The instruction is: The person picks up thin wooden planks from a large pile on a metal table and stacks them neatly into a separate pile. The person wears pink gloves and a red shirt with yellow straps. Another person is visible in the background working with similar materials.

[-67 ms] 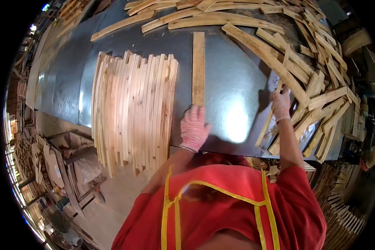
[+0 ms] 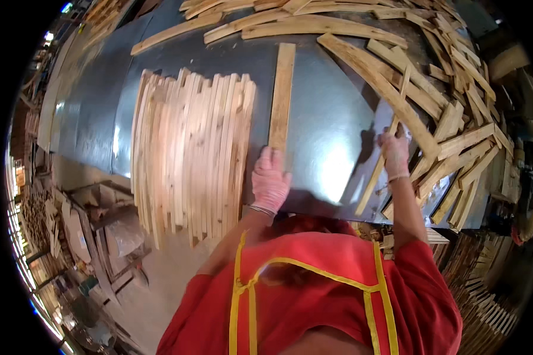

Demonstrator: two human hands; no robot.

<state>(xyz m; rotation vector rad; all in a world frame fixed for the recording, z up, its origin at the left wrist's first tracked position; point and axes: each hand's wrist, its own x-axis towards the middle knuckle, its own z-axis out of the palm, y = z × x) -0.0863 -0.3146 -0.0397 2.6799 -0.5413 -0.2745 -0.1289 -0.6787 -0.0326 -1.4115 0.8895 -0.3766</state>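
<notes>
My left hand (image 2: 270, 182), in a pale pinkish knit glove, lies with outstretched fingers over the near end of a flat wooden slat (image 2: 283, 94). That slat lies lengthwise on the dark table, pointing away from me. To its left stands a row of many narrow slats (image 2: 192, 154) packed on edge, their near ends overhanging the table. My right hand (image 2: 395, 155), gloved as well, is closed around a thin wooden strip (image 2: 368, 190) held aslant above the table. Its fingertips are partly hidden.
A loose pile of curved wooden pieces (image 2: 450, 142) covers the table's right side. More curved pieces (image 2: 326, 28) lie along the far side. The smooth dark tabletop (image 2: 320, 106) shines between my hands. Below left, a wooden frame stand (image 2: 103, 236) is on the floor.
My left hand has shifted slightly left, and the near end of its slat has swung left too. My right hand has moved slightly nearer and left with the strip.
</notes>
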